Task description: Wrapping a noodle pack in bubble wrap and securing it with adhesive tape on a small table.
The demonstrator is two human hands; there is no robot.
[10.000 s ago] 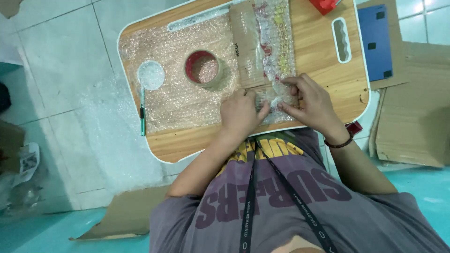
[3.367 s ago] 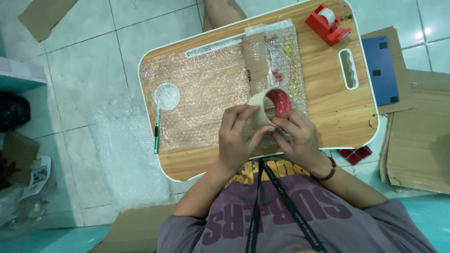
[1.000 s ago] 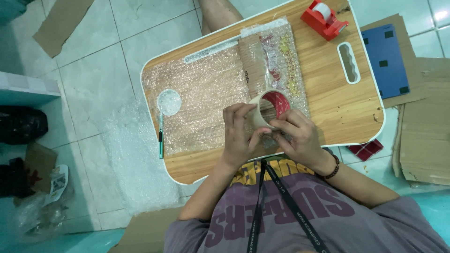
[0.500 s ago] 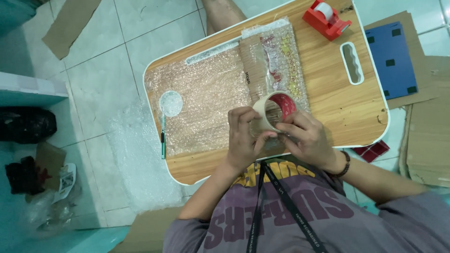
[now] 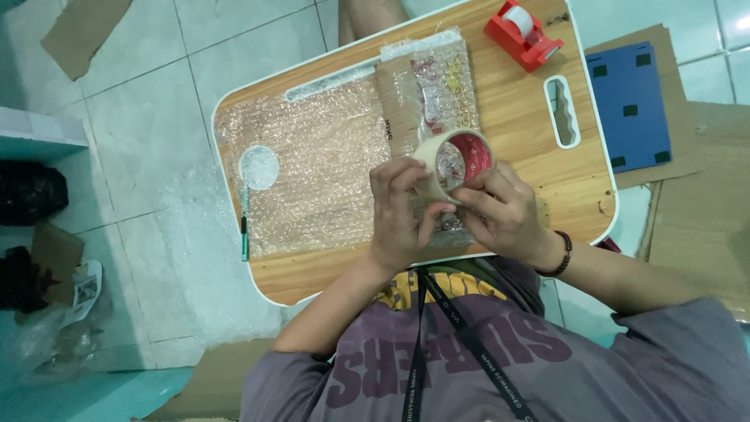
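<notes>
I am holding a roll of tape [image 5: 451, 162] near the middle of the frame, my left hand [image 5: 405, 209] closing its grip around the roll's outer band and my right hand [image 5: 500, 209] pinching its lower edge. Under it, a bubble-wrapped packet [image 5: 426, 82] is lying on the wooden surface [image 5: 516, 109]. A red tape dispenser [image 5: 522, 31] is sitting at the upper right.
</notes>
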